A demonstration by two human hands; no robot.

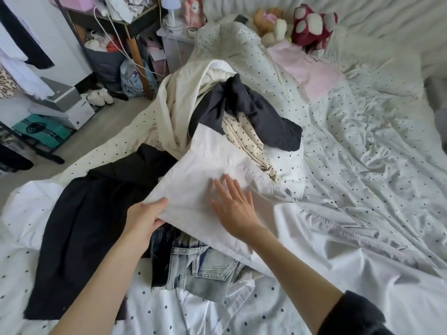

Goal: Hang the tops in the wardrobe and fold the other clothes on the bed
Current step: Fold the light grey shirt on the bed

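Polka-dot bed (362,146), clothes heaped. White garment (212,170): corner pinched in my left hand (145,221), right hand (233,209) spread flat on it; jeans (198,264) beneath. Step: folding. Next: likely smooth, fold over.

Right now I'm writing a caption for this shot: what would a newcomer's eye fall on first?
The white cotton garment at centre, its corner pinched by the left hand while the right hand lies flat on it. Behind it sits a heap with a dark grey garment; a black garment lies to the left.
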